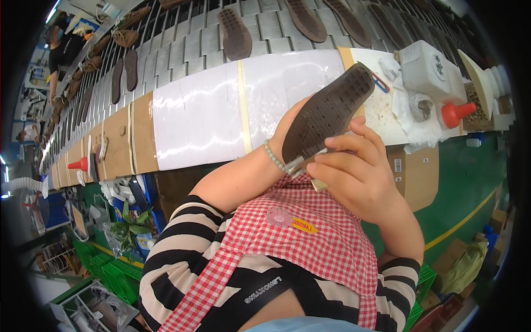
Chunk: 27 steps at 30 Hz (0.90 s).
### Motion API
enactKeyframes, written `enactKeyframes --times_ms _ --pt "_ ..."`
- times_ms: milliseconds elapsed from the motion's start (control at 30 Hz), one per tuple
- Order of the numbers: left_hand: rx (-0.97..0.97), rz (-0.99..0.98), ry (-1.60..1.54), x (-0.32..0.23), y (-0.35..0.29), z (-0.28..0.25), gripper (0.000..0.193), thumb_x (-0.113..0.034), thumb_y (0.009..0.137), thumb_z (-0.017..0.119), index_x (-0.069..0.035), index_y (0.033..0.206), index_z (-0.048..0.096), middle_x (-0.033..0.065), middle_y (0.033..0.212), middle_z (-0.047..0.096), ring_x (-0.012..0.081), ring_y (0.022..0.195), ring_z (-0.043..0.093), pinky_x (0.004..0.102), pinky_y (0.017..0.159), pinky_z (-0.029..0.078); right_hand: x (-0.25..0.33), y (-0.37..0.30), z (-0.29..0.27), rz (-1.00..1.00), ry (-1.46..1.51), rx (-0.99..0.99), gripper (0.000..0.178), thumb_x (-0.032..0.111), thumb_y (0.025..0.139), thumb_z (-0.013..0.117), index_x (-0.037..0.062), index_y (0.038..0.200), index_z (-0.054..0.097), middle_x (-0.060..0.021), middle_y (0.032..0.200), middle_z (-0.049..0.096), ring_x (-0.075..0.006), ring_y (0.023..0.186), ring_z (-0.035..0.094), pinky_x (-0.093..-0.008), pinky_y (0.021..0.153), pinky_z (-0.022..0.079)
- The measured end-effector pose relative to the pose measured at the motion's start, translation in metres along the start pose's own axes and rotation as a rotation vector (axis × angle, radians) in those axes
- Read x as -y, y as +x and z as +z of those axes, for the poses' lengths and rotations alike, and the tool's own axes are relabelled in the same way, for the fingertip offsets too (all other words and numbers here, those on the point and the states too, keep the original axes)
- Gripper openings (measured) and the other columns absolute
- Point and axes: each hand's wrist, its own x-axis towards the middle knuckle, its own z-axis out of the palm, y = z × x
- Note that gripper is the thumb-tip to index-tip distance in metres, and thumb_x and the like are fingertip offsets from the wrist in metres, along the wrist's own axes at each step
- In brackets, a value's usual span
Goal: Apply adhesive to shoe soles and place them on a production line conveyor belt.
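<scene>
A dark brown shoe sole (331, 110) is held up over my apron, tilted, its patterned tread facing me. My left hand (291, 117) grips it from behind at its left edge, and the sole hides most of those fingers. My right hand (362, 169) is at the sole's lower right edge, fingers bent. Between its fingertips is a small flat brush-like tool (318, 185) with a pale end. A whitish, metallic-looking piece shows by the sole's lower end; whether it belongs to that tool I cannot tell.
A slatted metal conveyor (207, 47) carries several brown soles and shoes along the far side. Before it lies a white sheet-covered bench (193, 124). At right stand a white plastic jug (428, 69) and a red-capped bottle (458, 114), near a red-and-blue pen-like tool (380, 83).
</scene>
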Motion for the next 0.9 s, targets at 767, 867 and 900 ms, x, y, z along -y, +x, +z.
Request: enactKeyframes --times_ms 767,867,900 --pt "0.138 -0.085 0.129 0.002 -0.005 -0.011 0.034 -0.002 0.1 0.048 0.005 0.134 0.052 0.0202 0.123 0.064 0.0269 0.105 0.068 0.0385 0.093 0.06 0.003 0.0 -0.032 0.006 -0.091 0.163 0.021 0.017 0.077 0.067 0.0181 0.096 0.076 0.0036 0.1 0.071 -0.0197 0.113 0.062 -0.0489 0.111 0.04" --pt "0.066 -0.044 0.239 0.0 -0.007 -0.006 0.036 -0.002 0.1 0.049 0.006 0.135 0.05 0.0202 0.123 0.064 0.0273 0.109 0.067 0.0392 0.095 0.059 0.001 -0.002 -0.045 0.0 -0.153 0.183 0.025 0.016 0.073 0.072 0.0153 0.098 0.075 0.0014 0.101 0.071 -0.0209 0.112 0.062 -0.0484 0.109 0.041" --pt "0.068 -0.044 0.238 -0.002 -0.006 -0.008 0.036 -0.002 0.1 0.049 0.006 0.135 0.05 0.0202 0.123 0.064 0.0273 0.109 0.067 0.0392 0.095 0.059 0.003 -0.004 -0.046 -0.001 -0.155 0.185 0.025 0.016 0.073 0.072 0.0153 0.098 0.075 0.0014 0.101 0.071 -0.0209 0.112 0.062 -0.0484 0.109 0.041"
